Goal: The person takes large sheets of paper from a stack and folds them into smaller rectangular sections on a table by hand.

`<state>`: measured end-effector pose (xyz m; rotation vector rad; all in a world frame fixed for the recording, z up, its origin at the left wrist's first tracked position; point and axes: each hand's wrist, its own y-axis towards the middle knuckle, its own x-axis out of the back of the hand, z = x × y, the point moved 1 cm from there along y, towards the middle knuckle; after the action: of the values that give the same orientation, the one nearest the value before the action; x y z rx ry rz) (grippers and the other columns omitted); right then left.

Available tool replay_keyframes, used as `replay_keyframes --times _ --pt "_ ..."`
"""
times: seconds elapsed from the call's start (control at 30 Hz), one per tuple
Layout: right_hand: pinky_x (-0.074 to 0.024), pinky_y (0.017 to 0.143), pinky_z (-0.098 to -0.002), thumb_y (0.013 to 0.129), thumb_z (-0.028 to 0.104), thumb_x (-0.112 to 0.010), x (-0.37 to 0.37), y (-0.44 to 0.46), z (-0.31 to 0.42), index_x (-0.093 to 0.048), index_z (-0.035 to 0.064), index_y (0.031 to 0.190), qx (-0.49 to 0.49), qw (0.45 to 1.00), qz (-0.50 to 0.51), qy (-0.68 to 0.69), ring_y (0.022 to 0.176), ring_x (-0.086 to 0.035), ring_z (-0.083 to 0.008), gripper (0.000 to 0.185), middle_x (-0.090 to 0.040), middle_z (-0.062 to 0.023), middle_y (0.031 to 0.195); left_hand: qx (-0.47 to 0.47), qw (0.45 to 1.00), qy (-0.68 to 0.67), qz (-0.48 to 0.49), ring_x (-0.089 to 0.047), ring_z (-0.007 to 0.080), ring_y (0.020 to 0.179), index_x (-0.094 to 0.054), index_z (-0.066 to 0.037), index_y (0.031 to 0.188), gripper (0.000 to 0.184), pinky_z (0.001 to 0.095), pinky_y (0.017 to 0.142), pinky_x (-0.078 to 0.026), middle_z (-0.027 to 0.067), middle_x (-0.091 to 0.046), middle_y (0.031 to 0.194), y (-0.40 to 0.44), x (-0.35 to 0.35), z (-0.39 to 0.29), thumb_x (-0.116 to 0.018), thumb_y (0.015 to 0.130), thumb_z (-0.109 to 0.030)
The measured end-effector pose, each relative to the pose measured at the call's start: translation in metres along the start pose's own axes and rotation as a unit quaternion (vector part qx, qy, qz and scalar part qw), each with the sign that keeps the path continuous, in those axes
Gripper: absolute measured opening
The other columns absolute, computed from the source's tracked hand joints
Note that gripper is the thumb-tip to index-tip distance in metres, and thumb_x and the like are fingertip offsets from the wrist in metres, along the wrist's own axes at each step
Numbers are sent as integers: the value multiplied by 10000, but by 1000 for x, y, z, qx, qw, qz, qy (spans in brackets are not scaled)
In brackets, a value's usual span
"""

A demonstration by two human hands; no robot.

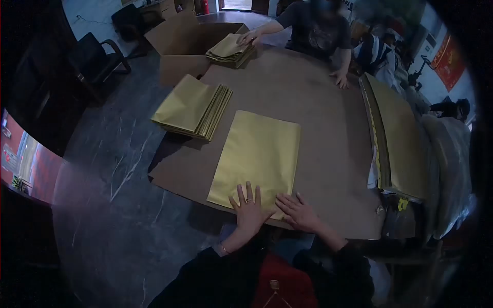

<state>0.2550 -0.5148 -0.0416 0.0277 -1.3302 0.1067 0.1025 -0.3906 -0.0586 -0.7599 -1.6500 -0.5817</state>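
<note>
A flat gold paper sheet or envelope (259,154) lies on the brown table (328,149) right in front of me. My left hand (249,210) presses on its near edge with the fingers spread, and a ring shows on one finger. At the near right corner rests my right hand (299,213), palm down and fingers stretched out, partly on the gold piece. Neither hand grips anything. Left of the piece stands a stack of folded gold pieces (187,107), close to the table's left edge.
Across the table a person (318,31) has one hand on another gold stack (228,50). An open cardboard box (182,69) adjoins the far left edge. A thick pile of large gold sheets (398,136) lies along the right. Black chairs (97,61) stand at left.
</note>
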Motion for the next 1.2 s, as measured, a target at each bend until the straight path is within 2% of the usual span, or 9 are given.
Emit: replay_keyframes --times 0.33,0.47,0.67,0.87,1.0,1.07,1.13,1.17,1.2 --pt "-78 1135 -447 991 327 -253 31 89 -139 -221 116 1439 -170 984 -47 0 1384 -182 -207 497 -199 -42 1504 -1 999 34 15 -63 453 1357 -284 -107 1424 927 739 943 -137 190 -111 1499 -2 -2 2 -470 749 -714" --pt "-70 1138 -436 996 326 -223 45 113 -170 -179 138 1453 -222 974 -41 -6 1391 -158 -190 496 -171 -24 1514 10 1000 26 5 -70 447 1358 -298 -135 1422 947 758 926 -140 166 -110 1505 -2 -5 1 -535 703 -705" --pt "-112 1129 -451 998 300 -214 32 119 -167 -201 133 1447 -224 960 -13 -166 1385 -182 -195 479 -194 -23 1508 12 999 24 19 -67 449 1356 -294 -140 1422 960 770 918 -129 160 -111 1505 -1 -2 1 -531 692 -717" --pt "-120 1108 -512 990 277 -266 17 69 -87 -302 99 1404 -152 986 -62 -25 1369 -231 -208 452 -277 -53 1475 4 998 14 63 -34 467 1353 -214 -93 1443 961 762 929 -100 193 -65 1504 -2 7 1 -462 757 -718" --pt "-124 1105 -513 977 268 -346 6 15 -33 -302 105 1408 -88 996 -12 -33 1360 -252 -219 463 -268 -45 1481 -6 1000 15 17 -111 417 1363 -311 -99 1408 906 716 960 -172 166 -170 1490 0 18 7 -579 728 -634" --pt "-128 1103 -518 965 265 -401 3 -9 -8 -351 117 1389 -92 995 -41 14 1355 -266 -221 452 -304 -43 1465 21 995 -88 40 -281 400 1306 -381 -15 1340 821 606 993 -280 205 -329 1402 14 27 27 -636 748 -524" --pt "-70 1118 -509 951 257 -428 -2 -25 4 -454 123 1325 -109 979 -44 165 1351 -279 -223 398 -382 -46 1421 57 985 -148 -70 -420 380 1201 -440 45 1253 712 484 966 -380 236 -449 1278 45 35 55 -689 749 -392" --pt "-220 1094 -468 940 229 -474 -2 -26 6 -525 113 1261 -106 974 -82 183 1272 -413 -221 345 -480 -61 1341 98 978 -166 -79 -434 387 1175 -447 52 1235 688 460 942 -403 251 -455 1260 64 41 69 -697 746 -362" --pt "-220 1094 -468 940 229 -474 -5 -24 5 -525 113 1261 -109 973 -82 185 1272 -413 -221 345 -480 -61 1341 138 970 -183 -87 -447 394 1150 -453 60 1218 665 437 918 -425 265 -461 1241 83 47 81 -706 744 -333"
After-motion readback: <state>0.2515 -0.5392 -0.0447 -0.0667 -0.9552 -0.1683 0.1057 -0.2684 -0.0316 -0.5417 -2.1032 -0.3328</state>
